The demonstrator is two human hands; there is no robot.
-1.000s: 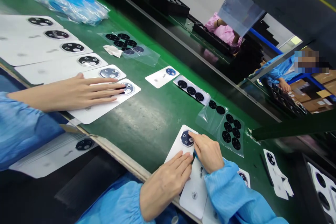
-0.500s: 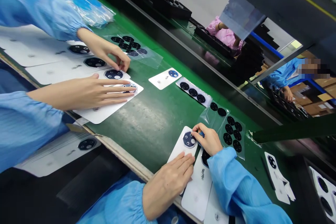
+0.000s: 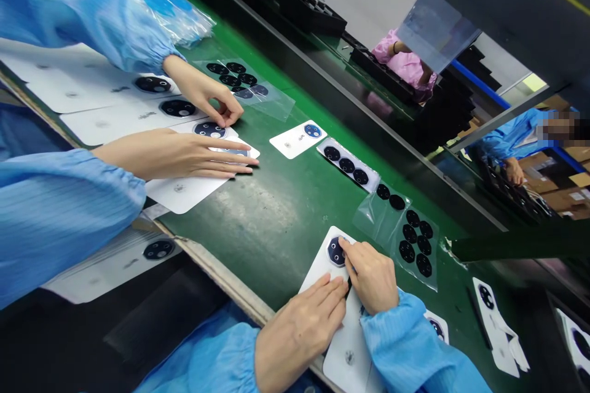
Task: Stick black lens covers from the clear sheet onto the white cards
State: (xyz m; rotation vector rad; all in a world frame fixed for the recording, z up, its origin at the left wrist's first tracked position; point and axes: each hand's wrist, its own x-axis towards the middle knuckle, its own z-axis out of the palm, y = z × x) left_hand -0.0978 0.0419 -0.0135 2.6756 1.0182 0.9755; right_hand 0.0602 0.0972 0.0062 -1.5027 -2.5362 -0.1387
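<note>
A white phone back panel (image 3: 318, 261) lies on the green worktop in front of me. My left hand (image 3: 302, 328) rests flat across its lower part, fingers stretched out side by side. At the panel's upper end, a dark eight-sided camera lens cover (image 3: 336, 252) shows several round openings. My right hand (image 3: 374, 273) bends over its right edge with curled fingers, the fingertips touching it. Whatever lies inside those fingers is hidden. Other white panels (image 3: 349, 353) lie partly under my hands and right sleeve.
A co-worker's hands (image 3: 179, 150) work on white panels at left. Clear film sheets with black lens discs (image 3: 417, 242), a strip with three discs (image 3: 346, 164) and a small white panel (image 3: 298, 139) lie farther back. A green beam (image 3: 511, 239) crosses at right.
My right hand has turned and come down onto the lens cover; the blue bit at its fingers is now out of sight. My left hand stays on the panel. The view has shifted slightly.
</note>
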